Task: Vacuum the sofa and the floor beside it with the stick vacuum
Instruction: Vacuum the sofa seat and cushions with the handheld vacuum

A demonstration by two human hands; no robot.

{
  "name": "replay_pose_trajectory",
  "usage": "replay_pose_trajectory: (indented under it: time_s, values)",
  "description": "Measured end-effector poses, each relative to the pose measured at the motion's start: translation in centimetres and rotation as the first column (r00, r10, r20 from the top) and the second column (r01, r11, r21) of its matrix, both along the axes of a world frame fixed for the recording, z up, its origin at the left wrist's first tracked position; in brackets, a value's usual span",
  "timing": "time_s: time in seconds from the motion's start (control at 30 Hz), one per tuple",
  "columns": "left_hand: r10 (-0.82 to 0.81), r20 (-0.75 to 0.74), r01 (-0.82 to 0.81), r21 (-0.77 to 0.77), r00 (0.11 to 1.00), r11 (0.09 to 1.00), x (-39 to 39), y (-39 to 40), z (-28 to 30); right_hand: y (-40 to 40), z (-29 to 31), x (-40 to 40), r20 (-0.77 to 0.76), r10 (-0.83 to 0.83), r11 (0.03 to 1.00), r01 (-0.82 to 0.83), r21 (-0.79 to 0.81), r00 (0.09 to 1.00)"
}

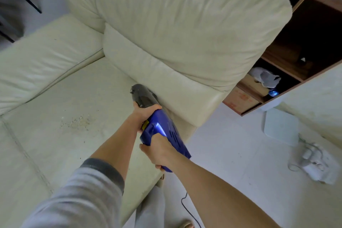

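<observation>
Both hands hold the blue vacuum (162,133) over the cream sofa (74,89): the left hand (144,114) wraps its front, the right hand (159,151) grips the rear handle. Its dark nozzle (141,95) touches the seat beside the back cushion (185,33). Crumbs (77,122) lie on the seat nearby. A black cord (188,211) trails across the white floor (231,153).

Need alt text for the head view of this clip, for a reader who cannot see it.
Both hands grip a blue vacuum, left hand near its dark nose, right hand on the rear, nose at the seat-and-arm crease of a cream sofa. Crumbs lie on the seat to the left.
</observation>
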State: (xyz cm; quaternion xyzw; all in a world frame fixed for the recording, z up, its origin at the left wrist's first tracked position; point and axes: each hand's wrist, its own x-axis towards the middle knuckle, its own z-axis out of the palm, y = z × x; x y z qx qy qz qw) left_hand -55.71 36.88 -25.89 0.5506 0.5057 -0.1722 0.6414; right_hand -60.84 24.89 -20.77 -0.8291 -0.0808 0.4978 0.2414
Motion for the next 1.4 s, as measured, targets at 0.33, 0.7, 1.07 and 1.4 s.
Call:
replay_pose_trajectory:
  time_s: [0.33,0.7,1.07,1.4]
  values:
    - [0.009,-0.072,-0.009,-0.006,0.997,1.0,-1.9,-4.6,2.2,-5.5,2.5,-1.5,0.124,0.11,0.993,-0.116,0.04,0.986]
    - [-0.078,-0.091,0.07,-0.083,0.993,0.994,-9.8,-13.1,5.8,-13.8,6.5,-9.5,-0.027,0.019,0.998,-0.017,0.056,0.999]
    - [-0.102,-0.071,0.096,-0.083,0.992,0.992,-6.5,-9.7,3.8,-9.6,4.6,-6.4,-0.077,-0.038,0.999,0.038,-0.004,0.996]
    - [-0.213,-0.122,0.212,-0.021,0.969,0.977,-3.1,-6.0,1.6,-5.3,1.3,-4.6,0.012,-0.109,0.993,0.109,0.035,0.994]
